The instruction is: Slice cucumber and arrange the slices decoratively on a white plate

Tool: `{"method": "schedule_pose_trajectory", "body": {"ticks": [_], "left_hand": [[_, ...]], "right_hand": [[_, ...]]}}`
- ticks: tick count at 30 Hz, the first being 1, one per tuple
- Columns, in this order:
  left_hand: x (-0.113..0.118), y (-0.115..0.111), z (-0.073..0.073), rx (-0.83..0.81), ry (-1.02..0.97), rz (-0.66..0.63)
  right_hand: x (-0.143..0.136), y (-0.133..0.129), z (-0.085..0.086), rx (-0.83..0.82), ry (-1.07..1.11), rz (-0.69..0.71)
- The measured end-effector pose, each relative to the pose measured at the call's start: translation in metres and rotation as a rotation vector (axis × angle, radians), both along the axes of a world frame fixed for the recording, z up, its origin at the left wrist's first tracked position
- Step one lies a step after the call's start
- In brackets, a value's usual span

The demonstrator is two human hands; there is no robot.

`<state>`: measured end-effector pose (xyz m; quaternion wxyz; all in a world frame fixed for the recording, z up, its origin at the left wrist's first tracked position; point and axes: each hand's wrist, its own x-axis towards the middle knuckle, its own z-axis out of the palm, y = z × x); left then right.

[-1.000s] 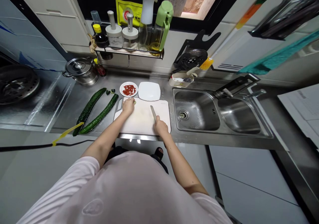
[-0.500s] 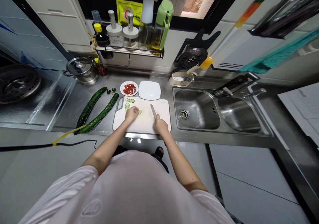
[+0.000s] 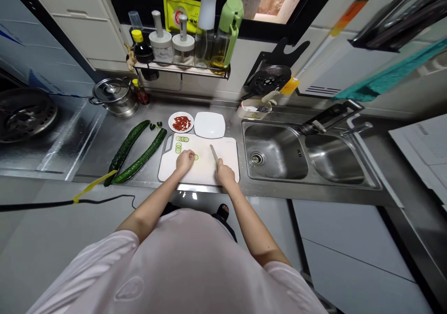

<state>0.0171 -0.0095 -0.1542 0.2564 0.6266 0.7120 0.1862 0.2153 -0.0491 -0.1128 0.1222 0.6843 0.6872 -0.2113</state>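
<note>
My right hand (image 3: 225, 173) is wrapped round the handle of a kitchen knife (image 3: 213, 153), its blade pointing away from me over the white cutting board (image 3: 202, 176). On the board's left half, my left hand (image 3: 185, 161) has thumb and fingertips pinched together at the edge of a cucumber slice (image 3: 196, 157). Behind that hand, several cucumber slices (image 3: 179, 147) lie overlapping in a short column, and more form a row (image 3: 182, 139) near the back edge. A gap separates the knife blade from the slice at my fingertips.
Left of the board lie two long cucumbers (image 3: 143, 159) and small cut ends (image 3: 159, 124). Behind it stand a plate of chopped red pieces (image 3: 182, 123) and a white square plate (image 3: 209, 125). A lidded pot (image 3: 115, 97) is back left; a double sink (image 3: 275, 151) is right.
The whole view has shifted very slightly. Both hands, the knife and the slices keep nearly the same places on the board.
</note>
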Motion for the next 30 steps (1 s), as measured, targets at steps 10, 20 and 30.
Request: {"method": "schedule_pose_trajectory", "body": {"ticks": [10, 20, 30], "left_hand": [[-0.002, 0.001, 0.002, -0.038, -0.035, -0.003], [-0.007, 0.006, -0.004, -0.055, -0.129, 0.060], [-0.008, 0.010, -0.001, -0.053, -0.102, 0.114]], "right_hand": [[-0.001, -0.004, 0.011, 0.000, -0.015, 0.017], [0.000, -0.004, 0.014, 0.012, -0.004, 0.038], [-0.011, -0.024, 0.030, 0.010, 0.021, 0.202]]}}
